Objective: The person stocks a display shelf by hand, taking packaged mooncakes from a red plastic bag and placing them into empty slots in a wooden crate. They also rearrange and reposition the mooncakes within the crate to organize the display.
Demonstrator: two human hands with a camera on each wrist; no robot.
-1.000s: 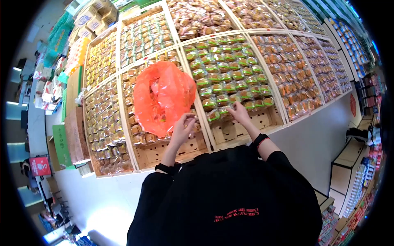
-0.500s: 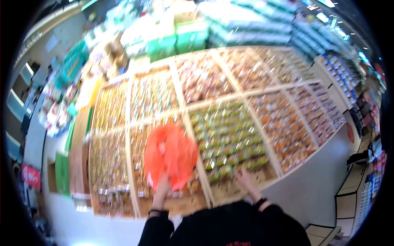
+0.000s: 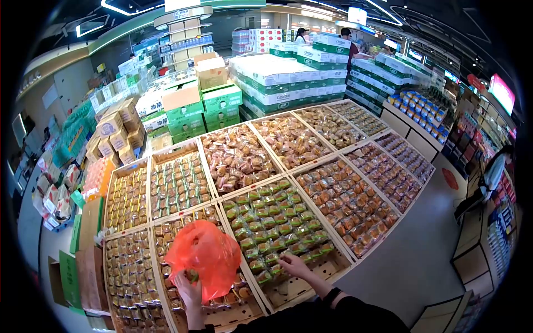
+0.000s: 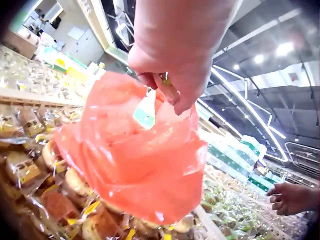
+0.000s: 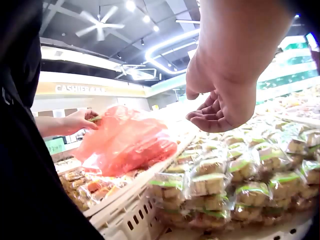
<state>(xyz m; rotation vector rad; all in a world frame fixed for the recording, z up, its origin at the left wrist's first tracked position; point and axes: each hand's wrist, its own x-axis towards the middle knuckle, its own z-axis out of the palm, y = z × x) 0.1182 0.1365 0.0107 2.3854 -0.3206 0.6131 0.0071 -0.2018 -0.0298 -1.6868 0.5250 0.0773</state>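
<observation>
A red plastic bag point(image 3: 208, 258) lies over packaged cakes in the front crate left of the green-labelled ones. My left hand point(image 3: 190, 289) is at the bag's near left side, fingers curled around a small green-labelled packaged cake point(image 3: 192, 276). In the right wrist view, a green edge of it shows beside the bag point(image 5: 125, 142). My right hand point(image 3: 294, 265) hovers over the near rows of green-labelled packaged cakes point(image 3: 272, 222). Its fingers are loosely curled with nothing between them, as the right wrist view shows the hand point(image 5: 220, 107) just above the packets point(image 5: 207, 182).
Wooden dividers point(image 3: 327, 225) split the display into several compartments of wrapped cakes. Cartons point(image 3: 186, 108) and white-green box stacks point(image 3: 288, 89) stand behind. A brown box point(image 3: 91, 277) is at the left, and an aisle floor point(image 3: 394, 266) runs along the right.
The head view has tilted up, showing more of the shop. My left hand has moved to the bag's near left side and a green-labelled packet shows in it. My right hand stays over the green-labelled cakes.
</observation>
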